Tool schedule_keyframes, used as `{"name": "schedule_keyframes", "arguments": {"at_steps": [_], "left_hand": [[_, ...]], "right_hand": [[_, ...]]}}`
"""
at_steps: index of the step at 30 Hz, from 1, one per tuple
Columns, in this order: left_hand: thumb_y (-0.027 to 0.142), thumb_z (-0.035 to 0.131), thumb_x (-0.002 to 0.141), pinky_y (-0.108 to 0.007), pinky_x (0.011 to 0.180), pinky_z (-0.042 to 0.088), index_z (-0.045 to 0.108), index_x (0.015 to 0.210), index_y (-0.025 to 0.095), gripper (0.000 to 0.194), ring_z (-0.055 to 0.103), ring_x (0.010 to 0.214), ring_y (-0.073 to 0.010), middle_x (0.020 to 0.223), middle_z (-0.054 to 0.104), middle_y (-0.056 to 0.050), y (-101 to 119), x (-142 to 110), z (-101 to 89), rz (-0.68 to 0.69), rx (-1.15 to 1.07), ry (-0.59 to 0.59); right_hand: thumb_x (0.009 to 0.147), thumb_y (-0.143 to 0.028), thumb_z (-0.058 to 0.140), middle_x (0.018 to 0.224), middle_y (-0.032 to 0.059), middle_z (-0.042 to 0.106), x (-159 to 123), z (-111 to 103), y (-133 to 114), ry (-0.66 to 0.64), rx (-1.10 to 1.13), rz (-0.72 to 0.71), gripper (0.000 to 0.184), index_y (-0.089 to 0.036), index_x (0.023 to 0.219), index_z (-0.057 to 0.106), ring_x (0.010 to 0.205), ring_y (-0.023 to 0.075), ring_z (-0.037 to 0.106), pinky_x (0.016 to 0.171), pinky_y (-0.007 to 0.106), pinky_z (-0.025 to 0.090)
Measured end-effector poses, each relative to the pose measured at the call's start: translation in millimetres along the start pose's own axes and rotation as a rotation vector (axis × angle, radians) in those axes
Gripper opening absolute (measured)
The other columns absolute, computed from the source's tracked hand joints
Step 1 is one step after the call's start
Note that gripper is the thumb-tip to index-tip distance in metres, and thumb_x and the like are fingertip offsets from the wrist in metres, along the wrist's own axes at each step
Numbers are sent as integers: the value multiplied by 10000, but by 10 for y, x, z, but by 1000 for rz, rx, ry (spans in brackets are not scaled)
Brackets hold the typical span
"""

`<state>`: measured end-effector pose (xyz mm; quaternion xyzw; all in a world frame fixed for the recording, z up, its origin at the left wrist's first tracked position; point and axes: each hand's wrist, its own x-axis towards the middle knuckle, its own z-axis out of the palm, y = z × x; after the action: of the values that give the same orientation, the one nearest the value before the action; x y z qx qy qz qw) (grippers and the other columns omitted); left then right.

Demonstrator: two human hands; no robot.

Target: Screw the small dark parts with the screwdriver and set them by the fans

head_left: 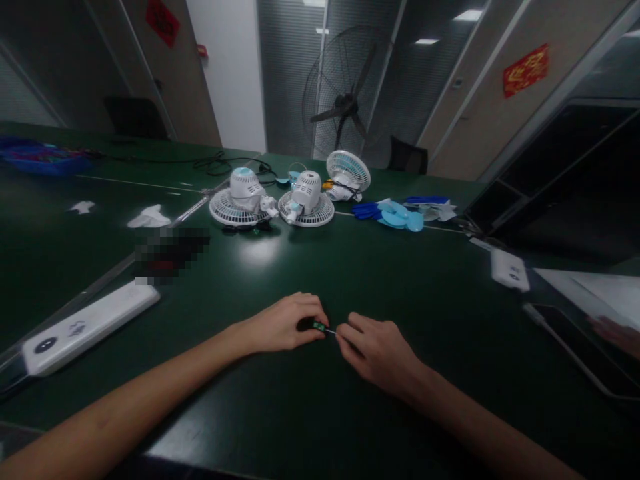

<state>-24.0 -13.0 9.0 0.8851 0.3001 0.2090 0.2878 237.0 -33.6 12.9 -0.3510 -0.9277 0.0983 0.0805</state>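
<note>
My left hand [285,323] rests on the dark green table [310,400] with its fingers curled round a small dark part with a green tip [318,325]. My right hand [375,353] lies just to its right, fingers pinched at a thin light piece that sticks out of that part. The two hands nearly touch at the near middle of the table. Most of the small part is hidden under my left fingers.
Two small white desk fans lie face down [243,200] [306,203] at the far middle, a third [347,173] stands behind. Blue fan blades [400,215] lie to their right. White power strips [83,327] [510,269] sit left and right. A large floor fan [345,93] stands beyond.
</note>
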Motion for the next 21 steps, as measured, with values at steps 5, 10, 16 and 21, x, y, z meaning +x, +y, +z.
{"name": "schedule_keyframes", "arguments": {"at_steps": [5,10,16,21], "left_hand": [[284,690,996,-370,960,442,687,1099,219,122,624,1028,-216,1069,673,-40,1,-3,0,0,8,-7],[284,711,981,-377,979,437,689,1101,219,138,628,1047,-219,1078,677,-38,2,-1,15,1,20,5],[273,700,976,-393,1000,445,684,1095,209,136,620,1032,-220,1071,660,-42,13,5,20,2,29,-1],[322,723,958,-417,1040,445,679,1126,214,205,596,1078,-238,1152,637,-67,16,9,18,-17,19,24]], "right_hand": [[1041,-181,543,959,24,618,11,25,5,22,31,0,131,-194,1061,671,713,123,537,574,230,334],[1046,-193,546,963,22,624,39,55,-28,40,6,-24,128,-193,1060,673,719,121,545,580,233,350],[1047,-197,579,1006,37,634,100,85,-96,18,-16,15,141,-192,1144,680,737,131,583,574,228,393],[1063,-205,548,1012,43,643,100,66,-85,92,16,95,184,-206,1170,698,732,128,609,593,226,445]]}}
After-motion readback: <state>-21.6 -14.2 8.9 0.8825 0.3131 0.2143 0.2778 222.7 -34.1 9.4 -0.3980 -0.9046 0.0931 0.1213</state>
